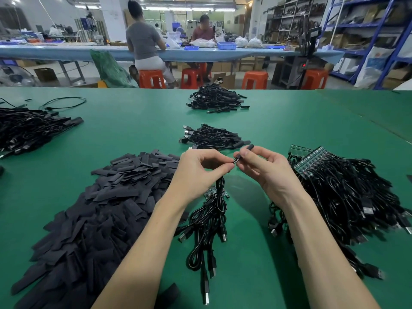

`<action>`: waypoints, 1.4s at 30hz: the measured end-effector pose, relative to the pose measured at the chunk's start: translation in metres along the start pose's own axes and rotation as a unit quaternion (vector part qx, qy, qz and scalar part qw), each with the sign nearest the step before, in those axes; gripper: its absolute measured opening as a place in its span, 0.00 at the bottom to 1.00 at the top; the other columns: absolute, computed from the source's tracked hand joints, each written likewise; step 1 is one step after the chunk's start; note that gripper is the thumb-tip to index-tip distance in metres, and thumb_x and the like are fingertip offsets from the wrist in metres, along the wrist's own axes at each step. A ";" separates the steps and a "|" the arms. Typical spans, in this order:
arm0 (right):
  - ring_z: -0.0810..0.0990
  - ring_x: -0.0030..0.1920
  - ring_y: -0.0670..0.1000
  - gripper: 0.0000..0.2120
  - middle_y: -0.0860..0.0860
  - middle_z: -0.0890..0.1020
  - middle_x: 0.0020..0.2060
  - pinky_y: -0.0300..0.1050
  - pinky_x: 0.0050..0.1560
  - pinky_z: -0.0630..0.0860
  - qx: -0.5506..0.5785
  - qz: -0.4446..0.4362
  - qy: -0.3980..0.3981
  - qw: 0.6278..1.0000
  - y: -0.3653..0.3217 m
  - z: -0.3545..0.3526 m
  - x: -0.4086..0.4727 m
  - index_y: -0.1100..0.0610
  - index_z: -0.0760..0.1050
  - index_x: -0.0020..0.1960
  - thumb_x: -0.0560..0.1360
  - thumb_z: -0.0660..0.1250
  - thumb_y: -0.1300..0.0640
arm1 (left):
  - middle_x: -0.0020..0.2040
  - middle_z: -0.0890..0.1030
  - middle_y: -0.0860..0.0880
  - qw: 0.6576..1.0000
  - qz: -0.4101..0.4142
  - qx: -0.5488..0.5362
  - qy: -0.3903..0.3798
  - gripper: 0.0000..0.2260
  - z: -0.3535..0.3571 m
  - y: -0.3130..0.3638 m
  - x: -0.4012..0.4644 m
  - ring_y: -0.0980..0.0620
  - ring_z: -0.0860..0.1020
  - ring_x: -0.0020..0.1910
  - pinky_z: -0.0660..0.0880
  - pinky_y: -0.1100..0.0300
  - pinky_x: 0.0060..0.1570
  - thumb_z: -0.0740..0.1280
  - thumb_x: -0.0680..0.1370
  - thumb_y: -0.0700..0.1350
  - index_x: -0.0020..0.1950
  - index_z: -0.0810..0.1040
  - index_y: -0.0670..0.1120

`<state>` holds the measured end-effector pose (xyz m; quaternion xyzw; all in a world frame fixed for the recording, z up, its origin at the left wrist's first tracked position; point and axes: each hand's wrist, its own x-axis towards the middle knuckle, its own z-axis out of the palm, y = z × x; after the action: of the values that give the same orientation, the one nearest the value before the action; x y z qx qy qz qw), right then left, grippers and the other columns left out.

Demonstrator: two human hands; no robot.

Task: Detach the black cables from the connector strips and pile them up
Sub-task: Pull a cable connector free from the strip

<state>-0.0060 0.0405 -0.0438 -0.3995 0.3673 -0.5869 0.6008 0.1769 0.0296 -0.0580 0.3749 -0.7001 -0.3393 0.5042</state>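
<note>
At frame centre, the left hand (201,169) pinches a black cable (219,186) whose bundle of USB leads (206,233) trails toward the bottom edge over a connector strip (215,192). The right hand (259,167) grips a short black sleeve (245,152) at the cable's tip. Bare green mat (240,275) lies between the forearms. Lower left sits a heap of flat black sleeves (107,208); right, cables still on strips (347,192). Beyond the hands lie two detached-cable piles (213,137) (217,99), and a third (31,128) at the left edge.
</note>
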 end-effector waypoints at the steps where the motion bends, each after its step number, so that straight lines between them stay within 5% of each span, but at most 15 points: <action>1: 0.84 0.41 0.49 0.08 0.58 0.86 0.44 0.37 0.46 0.81 -0.003 0.000 -0.006 1.000 -0.001 0.000 0.000 0.62 0.81 0.45 0.68 0.75 0.60 | 0.41 0.87 0.54 1.000 0.003 -0.002 0.001 0.06 0.000 0.000 0.000 0.54 0.85 0.42 0.79 0.63 0.47 0.77 0.74 0.41 0.45 0.87 0.51; 7: 0.84 0.41 0.50 0.15 0.58 0.87 0.45 0.38 0.48 0.81 -0.014 0.012 -0.029 0.999 -0.006 -0.005 -0.002 0.63 0.81 0.53 0.67 0.74 0.61 | 0.40 0.87 0.52 1.000 0.006 -0.016 0.000 0.06 0.002 -0.001 0.000 0.53 0.85 0.41 0.79 0.62 0.46 0.76 0.73 0.39 0.44 0.87 0.51; 19: 0.83 0.41 0.47 0.04 0.55 0.87 0.44 0.35 0.44 0.80 0.002 0.029 -0.010 1.000 0.007 0.003 0.000 0.61 0.82 0.48 0.74 0.73 0.62 | 0.39 0.86 0.51 1.000 0.012 0.011 0.001 0.05 0.001 -0.002 -0.001 0.50 0.85 0.40 0.80 0.60 0.47 0.76 0.72 0.36 0.43 0.87 0.46; 27: 0.82 0.42 0.48 0.11 0.55 0.86 0.44 0.36 0.45 0.80 -0.005 0.032 -0.034 0.999 0.006 0.003 -0.002 0.61 0.82 0.50 0.69 0.75 0.58 | 0.42 0.87 0.51 0.999 0.009 -0.041 -0.009 0.06 -0.001 0.000 0.000 0.52 0.86 0.42 0.79 0.63 0.47 0.76 0.73 0.37 0.44 0.87 0.49; 34: 0.85 0.44 0.53 0.15 0.59 0.87 0.45 0.40 0.44 0.81 -0.060 -0.089 0.018 0.994 0.011 0.009 -0.002 0.50 0.81 0.60 0.74 0.75 0.59 | 0.38 0.86 0.46 0.995 -0.003 -0.098 0.015 0.05 0.005 0.001 0.001 0.52 0.85 0.39 0.78 0.65 0.45 0.76 0.73 0.35 0.44 0.83 0.41; 42: 0.86 0.43 0.54 0.15 0.62 0.87 0.45 0.46 0.49 0.83 -0.034 -0.102 0.018 0.994 0.019 0.013 -0.001 0.57 0.82 0.60 0.74 0.75 0.61 | 0.38 0.86 0.44 0.989 -0.005 -0.144 0.039 0.05 0.009 0.000 0.001 0.51 0.85 0.39 0.79 0.63 0.47 0.76 0.73 0.34 0.42 0.84 0.44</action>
<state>0.0139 0.0419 -0.0554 -0.4443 0.3551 -0.6399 0.5168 0.1678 0.0291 -0.0599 0.3148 -0.6220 -0.4239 0.5782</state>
